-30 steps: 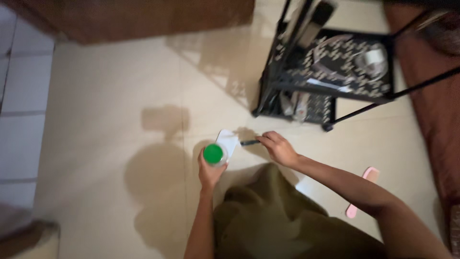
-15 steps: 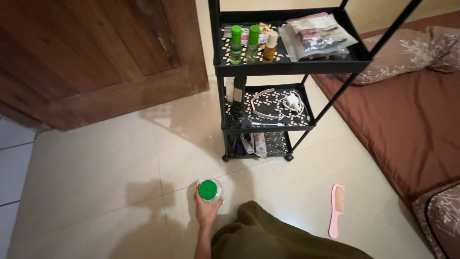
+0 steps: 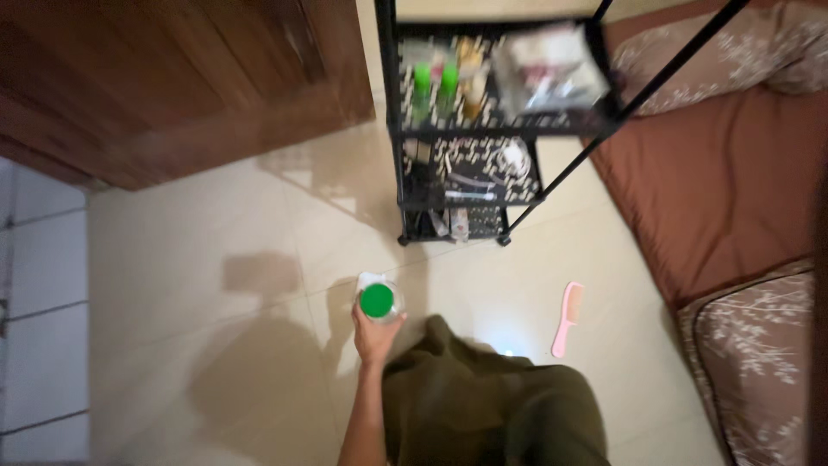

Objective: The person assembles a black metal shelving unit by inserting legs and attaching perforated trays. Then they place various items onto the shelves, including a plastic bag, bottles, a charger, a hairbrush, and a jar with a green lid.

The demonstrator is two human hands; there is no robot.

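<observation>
Within the left hand (image 3: 376,332) fingers sits a green-lidded jar (image 3: 379,301).

Floor (image 3: 216,259): I see pale tiles.
On it: pink comb (image 3: 567,318), black wheeled rack (image 3: 470,129), brown mattress (image 3: 724,181).

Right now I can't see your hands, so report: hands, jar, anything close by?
Left hand grips green-lidded jar. Right hand out of view. Pink comb on floor, apart.
</observation>
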